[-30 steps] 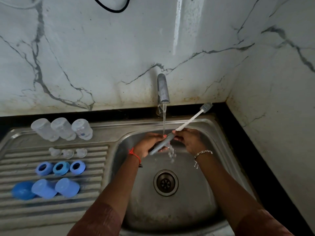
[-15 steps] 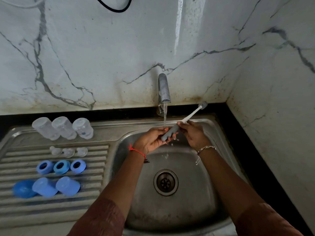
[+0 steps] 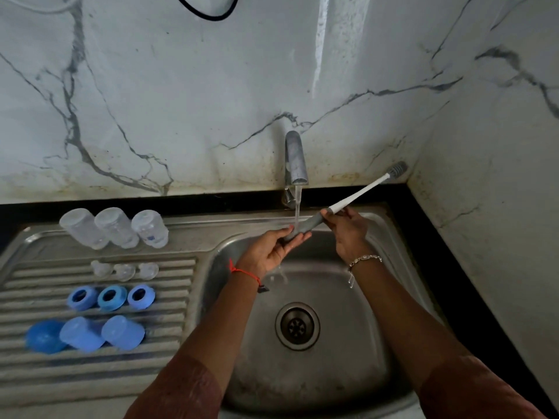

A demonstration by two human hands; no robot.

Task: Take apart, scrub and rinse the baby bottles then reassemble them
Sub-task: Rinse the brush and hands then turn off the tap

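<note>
Bottle brush (image 3: 357, 195) under the tap (image 3: 295, 158) — left hand (image 3: 269, 251) grips its handle end, right hand (image 3: 348, 234) pinches mid-shaft.

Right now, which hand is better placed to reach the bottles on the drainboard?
Probably the left hand: the bottles stand left of the sink, nearer it, and the right hand also holds the brush.

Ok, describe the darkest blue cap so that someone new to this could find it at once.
Start at the ridged steel drainboard left of the sink. Its row nearest the person holds three blue dome caps, and the darkest blue cap is at the left end. It is a deeper blue than the two paler caps beside it.
</note>
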